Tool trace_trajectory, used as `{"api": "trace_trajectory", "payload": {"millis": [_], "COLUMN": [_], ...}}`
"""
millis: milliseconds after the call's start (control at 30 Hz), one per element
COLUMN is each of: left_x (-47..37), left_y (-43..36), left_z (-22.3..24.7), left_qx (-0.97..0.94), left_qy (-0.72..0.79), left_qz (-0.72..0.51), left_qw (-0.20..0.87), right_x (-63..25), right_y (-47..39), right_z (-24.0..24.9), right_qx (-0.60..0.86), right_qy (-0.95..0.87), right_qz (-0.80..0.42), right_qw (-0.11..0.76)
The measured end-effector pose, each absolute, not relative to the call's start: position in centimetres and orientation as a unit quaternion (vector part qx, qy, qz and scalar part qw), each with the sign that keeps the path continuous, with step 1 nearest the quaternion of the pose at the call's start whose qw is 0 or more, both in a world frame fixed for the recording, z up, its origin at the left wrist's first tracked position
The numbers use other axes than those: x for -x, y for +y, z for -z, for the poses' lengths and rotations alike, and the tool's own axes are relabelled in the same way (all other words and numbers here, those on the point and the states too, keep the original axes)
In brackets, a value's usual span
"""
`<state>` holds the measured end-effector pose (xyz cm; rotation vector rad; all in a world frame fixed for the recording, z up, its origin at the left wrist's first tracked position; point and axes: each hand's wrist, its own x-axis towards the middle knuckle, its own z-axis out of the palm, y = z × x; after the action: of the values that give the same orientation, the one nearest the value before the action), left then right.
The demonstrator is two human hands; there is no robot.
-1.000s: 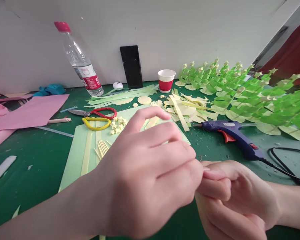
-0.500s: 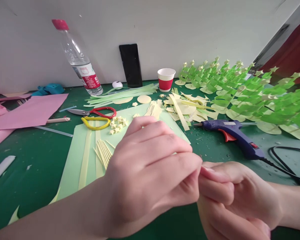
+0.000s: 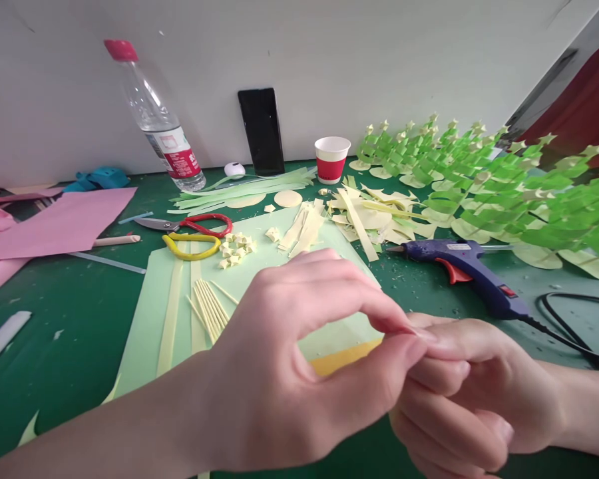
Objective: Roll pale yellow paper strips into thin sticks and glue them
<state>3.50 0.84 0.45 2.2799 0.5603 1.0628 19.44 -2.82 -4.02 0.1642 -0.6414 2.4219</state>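
My left hand (image 3: pixel 299 359) reaches in from the lower left, its thumb and fingertips pinched together. They meet the fingertips of my right hand (image 3: pixel 464 386), whose thumb presses on a bent index finger. Whatever sits between the fingertips is too small and hidden to name. Beneath my left hand lies a pale green sheet (image 3: pixel 144 319) bearing thin yellow sticks (image 3: pixel 210 309), small folded paper stars (image 3: pixel 237 249) and cream paper strips (image 3: pixel 304 226). A yellow-orange strip (image 3: pixel 347 356) shows below the arch of my left hand.
Scissors (image 3: pixel 194 233) lie beyond the sticks. A blue glue gun (image 3: pixel 469 269) with its cable rests at right, before rows of green paper plants (image 3: pixel 529 193). Along the wall stand a bottle (image 3: pixel 167 133), a phone (image 3: pixel 262 131) and a paper cup (image 3: pixel 332 159). Pink paper (image 3: pixel 54 223) is at left.
My left hand has rotated, so its thumb now shows and a gap has opened between thumb and index finger. The fingertips of both hands still meet. More cream strips are visible.
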Motion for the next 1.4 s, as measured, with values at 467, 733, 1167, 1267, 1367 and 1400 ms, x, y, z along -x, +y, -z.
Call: {"api": "trace_trajectory", "payload": {"millis": [467,733,1167,1267,1367,1400], "left_x": [-3.5,-3.2,-2.4,-2.1,-1.6,-1.5], "left_y": [2.8,4.8,6.3,6.7,7.6,7.9], "left_z": [-0.1,0.5,0.9,1.0,1.3,1.4], "left_qx": [-0.839,-0.811,-0.798,-0.813,-0.815,-0.814], "left_qy": [0.321,0.426,0.505,0.512,0.530,0.533], "left_qz": [-0.293,-0.238,-0.148,-0.118,-0.123,-0.127], "left_qw": [0.327,0.323,0.295,0.250,0.202,0.192], "right_x": [-20.5,-22.1,-22.6,-22.5,-22.3,-22.3], "right_y": [-1.7,1.1,1.9,2.0,2.0,2.0], "right_z": [2.7,0.7,2.5,2.6,2.5,2.4], "right_qx": [0.280,0.533,0.553,0.555,0.552,0.549], "right_qy": [-0.427,-0.697,-0.769,-0.772,-0.773,-0.774], "right_qz": [-0.795,-0.281,-0.219,-0.181,-0.174,-0.179], "right_qw": [0.327,0.388,0.233,0.251,0.261,0.260]}}
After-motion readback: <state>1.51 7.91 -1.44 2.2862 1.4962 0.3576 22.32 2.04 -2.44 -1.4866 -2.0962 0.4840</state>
